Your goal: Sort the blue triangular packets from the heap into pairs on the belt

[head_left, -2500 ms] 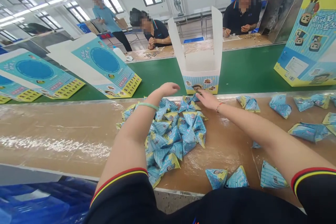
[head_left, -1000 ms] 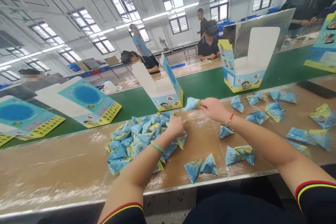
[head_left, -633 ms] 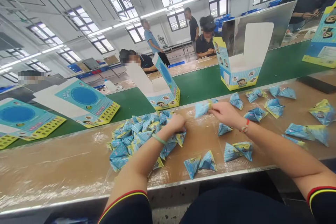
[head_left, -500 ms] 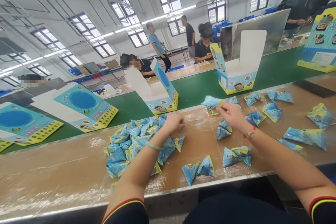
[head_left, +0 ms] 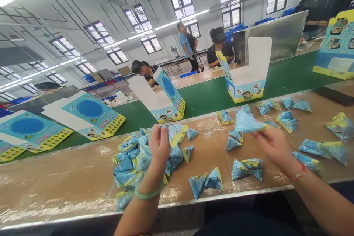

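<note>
My left hand [head_left: 160, 143] is closed on a blue and yellow pyramid-shaped packet [head_left: 177, 133], lifted at the right side of a heap of like packets [head_left: 129, 166]. Between the thumb and fingers of my right hand [head_left: 272, 143] is another such packet [head_left: 246, 122], held by its yellow end and slightly blurred. Below that hand, a pair of packets [head_left: 247, 169] lies on the brown worktop [head_left: 69, 180]. A second pair [head_left: 206, 182] rests near the front edge, between my forearms.
Open printed boxes stand on the green belt [head_left: 204, 97]: one box [head_left: 246, 90] ahead, another box [head_left: 168, 112] left of it, several more at both sides. Packets in pairs lie across the right worktop. A dark flat plate [head_left: 334, 96] lies far right. Co-workers sit across the belt.
My left hand has come up from the heap with a packet. My right hand has moved right and nearer to me, carrying its packet. The view has shifted slightly.
</note>
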The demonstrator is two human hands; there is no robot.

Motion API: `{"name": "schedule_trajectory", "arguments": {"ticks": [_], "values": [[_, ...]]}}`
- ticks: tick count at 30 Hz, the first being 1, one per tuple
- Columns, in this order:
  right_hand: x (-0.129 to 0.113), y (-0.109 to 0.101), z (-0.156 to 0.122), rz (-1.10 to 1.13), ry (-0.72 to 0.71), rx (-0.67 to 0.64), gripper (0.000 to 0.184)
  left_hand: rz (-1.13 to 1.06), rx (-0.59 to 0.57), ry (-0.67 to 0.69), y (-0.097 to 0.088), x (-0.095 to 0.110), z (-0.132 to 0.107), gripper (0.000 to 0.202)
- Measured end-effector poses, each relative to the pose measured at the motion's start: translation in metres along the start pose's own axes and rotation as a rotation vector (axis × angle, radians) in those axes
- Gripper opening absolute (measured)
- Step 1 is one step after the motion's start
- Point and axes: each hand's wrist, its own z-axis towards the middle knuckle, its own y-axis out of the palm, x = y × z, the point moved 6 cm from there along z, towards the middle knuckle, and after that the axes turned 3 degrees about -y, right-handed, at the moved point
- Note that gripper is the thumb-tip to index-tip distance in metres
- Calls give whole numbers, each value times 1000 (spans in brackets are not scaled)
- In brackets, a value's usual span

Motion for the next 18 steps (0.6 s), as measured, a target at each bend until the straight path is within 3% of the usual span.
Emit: {"name": "schedule_trajectory", "arguments": {"ticks": [3, 6, 9, 11, 15, 18], "values": [[0, -12, -7, 25, -41, -13, 38, -159, -64, -200, 29, -2, -37, 37], [-2, -24, -14, 85, -86, -64, 43, -381, -238, -342, 60, 8, -71, 43], [-13, -30, -21, 243, -73, -168, 50, -425, -442, -309, 84, 35, -92, 47], [-26, -26, -28, 373, -24, -278, 47, -457, -513, -304, 96, 55, -102, 48], [-62, 7, -60, 652, 10, -647, 39, -410, -457, -309, 107, 85, -125, 47], [-59, 32, -88, 714, -8, -698, 25, -409, -313, -285, 108, 91, -139, 54]]}}
